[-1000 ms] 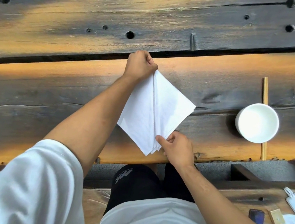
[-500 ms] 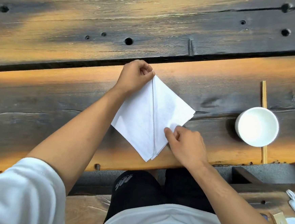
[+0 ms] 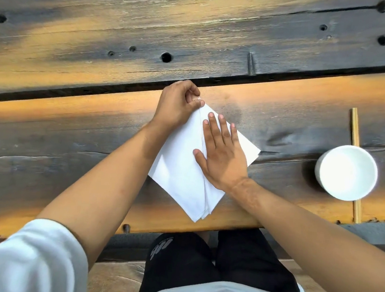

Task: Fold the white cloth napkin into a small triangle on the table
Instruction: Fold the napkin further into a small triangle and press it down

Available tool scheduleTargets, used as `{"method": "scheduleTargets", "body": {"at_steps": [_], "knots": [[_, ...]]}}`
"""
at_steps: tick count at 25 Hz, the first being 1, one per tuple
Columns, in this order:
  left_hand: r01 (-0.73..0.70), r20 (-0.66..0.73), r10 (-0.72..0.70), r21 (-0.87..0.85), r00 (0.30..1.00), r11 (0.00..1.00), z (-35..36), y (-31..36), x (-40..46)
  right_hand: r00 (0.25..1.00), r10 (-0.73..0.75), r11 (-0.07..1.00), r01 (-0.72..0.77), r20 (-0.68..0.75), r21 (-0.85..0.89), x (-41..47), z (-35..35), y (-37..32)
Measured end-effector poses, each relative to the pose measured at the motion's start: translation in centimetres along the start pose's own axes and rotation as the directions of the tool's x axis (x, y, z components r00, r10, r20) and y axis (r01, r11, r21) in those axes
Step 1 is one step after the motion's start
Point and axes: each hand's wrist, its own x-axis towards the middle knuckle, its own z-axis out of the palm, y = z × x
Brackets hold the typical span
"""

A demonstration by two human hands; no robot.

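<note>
Item, left hand (image 3: 175, 105): I see fingers curled, pinching far corner of napkin (image 3: 180, 172). Right hand (image 3: 223, 155): fingers straight, palm flat, pressing napkin's right half. Napkin: white, folded diamond, flat on table (image 3: 72, 141), near edge, under both hands. White bowl (image 3: 347, 173) at right, atop chopsticks (image 3: 355, 128); contents: cannot tell.

A dark, orange-streaked plank bench (image 3: 78, 123) is filling the view, light glaring across its holes; grey floor (image 3: 369, 231) is showing below.
</note>
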Motion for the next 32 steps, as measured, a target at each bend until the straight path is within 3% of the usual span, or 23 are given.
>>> {"method": "scheduleTargets", "body": {"at_steps": [8, 12, 14, 16, 18, 20, 22, 24, 28, 32], "knots": [[0.094, -0.008, -0.094, -0.010, 0.996, 0.996, 0.3, 1.1, 0.2, 0.978, 0.207, 0.975, -0.210, 0.036, 0.075, -7.5, 0.3, 1.8], [0.029, 0.030, -0.031, 0.045, 0.999, 0.999, 0.4, 1.2, 0.1, 0.967, 0.254, 0.954, -0.253, 0.013, 0.162, -7.4, -1.6, 0.9], [-0.015, 0.034, 0.012, 0.075, 0.999, 0.997, 0.0, 1.4, -0.5, 0.974, 0.221, 0.954, -0.206, -0.048, 0.217, -5.3, -2.6, 0.4], [-0.068, -0.069, 0.074, 0.088, 0.995, 0.994, -0.1, 1.7, -2.6, 0.980, 0.166, 0.961, -0.136, -0.109, 0.241, -3.1, -2.7, 0.2], [-0.187, -0.155, 0.224, 0.220, 0.962, 0.957, 0.7, 1.4, -5.9, 0.989, 0.091, 0.979, -0.067, -0.116, 0.194, -1.7, -1.9, 0.6], [-0.303, -0.024, 0.335, 0.370, 0.942, 0.878, 2.3, 0.1, -9.2, 0.997, 0.011, 0.994, -0.003, -0.079, 0.106, -1.6, -0.5, 0.9], [-0.302, 0.110, 0.285, 0.486, 0.952, 0.820, 3.4, -1.6, -10.9, 0.997, -0.034, 0.997, 0.038, -0.063, 0.066, -2.0, 0.4, 1.3], [-0.231, 0.146, 0.179, 0.566, 0.973, 0.791, 3.9, -2.5, -11.5, 0.998, -0.042, 0.997, 0.045, -0.051, 0.062, -2.1, 0.8, 1.5], [-0.222, 0.165, 0.152, 0.598, 0.974, 0.770, 3.7, -1.8, -11.3, 0.999, -0.016, 0.998, 0.018, -0.031, 0.063, -2.0, 0.3, 1.3], [-0.229, 0.084, 0.219, 0.543, 0.972, 0.808, 3.1, -1.4, -13.5, 0.999, -0.017, 0.997, 0.020, -0.039, 0.081, -3.6, -0.3, 0.5]]}}
